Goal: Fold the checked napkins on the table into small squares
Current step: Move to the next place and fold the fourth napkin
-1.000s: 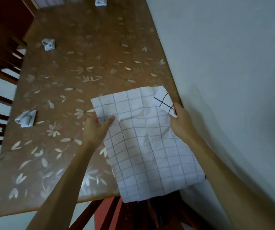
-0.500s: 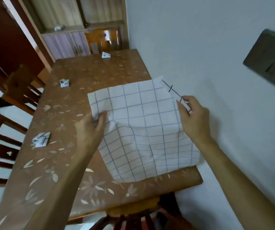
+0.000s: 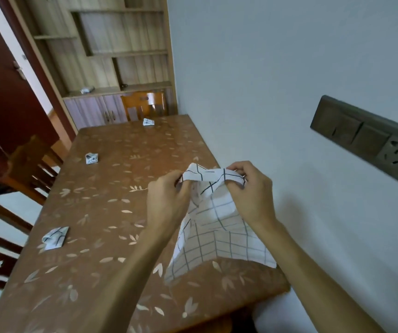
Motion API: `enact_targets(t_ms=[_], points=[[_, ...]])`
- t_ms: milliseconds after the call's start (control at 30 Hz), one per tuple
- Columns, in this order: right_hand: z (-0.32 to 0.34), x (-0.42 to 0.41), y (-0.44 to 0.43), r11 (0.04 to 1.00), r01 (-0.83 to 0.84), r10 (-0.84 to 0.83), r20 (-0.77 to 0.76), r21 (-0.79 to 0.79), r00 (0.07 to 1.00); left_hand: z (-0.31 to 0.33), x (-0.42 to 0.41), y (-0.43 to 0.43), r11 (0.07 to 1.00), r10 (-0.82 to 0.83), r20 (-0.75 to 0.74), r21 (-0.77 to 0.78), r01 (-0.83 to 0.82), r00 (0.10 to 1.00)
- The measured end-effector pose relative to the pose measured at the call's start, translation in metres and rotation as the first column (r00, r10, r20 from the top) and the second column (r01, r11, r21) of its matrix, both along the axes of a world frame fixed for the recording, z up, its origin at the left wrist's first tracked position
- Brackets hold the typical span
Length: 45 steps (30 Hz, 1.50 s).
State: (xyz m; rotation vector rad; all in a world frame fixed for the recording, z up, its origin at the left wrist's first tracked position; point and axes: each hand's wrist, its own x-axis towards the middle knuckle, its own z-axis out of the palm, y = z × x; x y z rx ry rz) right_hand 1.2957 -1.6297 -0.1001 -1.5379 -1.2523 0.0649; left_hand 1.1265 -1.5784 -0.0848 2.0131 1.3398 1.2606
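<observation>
Change: half a second ago the napkin (image 3: 217, 227) was spread wide and nearly flat, with the hands well apart on its left edge and far right corner. Now the hands are close together and its top edge is bunched between them.
View: tipped up since then, showing more of the wall and the shelves (image 3: 111, 56).
Left hand (image 3: 166, 203): fingers curled, pinching the left end of the bunched edge.
Right hand (image 3: 253, 195): fingers curled, pinching the right end of that edge, just beside the left.
Napkin place: at 5 o'clock on the table (image 3: 111, 188), by the wall-side edge. It is lifted at the top, and its lower hem rests on the tabletop.
Napkin axis: the long axis runs 12 to 6 o'clock, with the gathered end up at 12 and the cloth flaring wider toward the hem at 6.
Other napkins: a near bundle (image 3: 55, 237) at 8 o'clock, a mid bundle (image 3: 91, 158) at 10 and a far bundle (image 3: 148, 122) at 12, all well apart.
Wall: a switch plate (image 3: 366, 140) at 3 o'clock.
</observation>
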Motion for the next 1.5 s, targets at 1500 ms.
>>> enact_targets(t_ms=[1500], points=[[0.048, 0.008, 0.017, 0.973, 0.229, -0.224, 0.306, 0.021, 0.925, 0.037, -0.052, 0.035, 0.969, 0.139, -0.319, 0.237, -0.063, 0.938]])
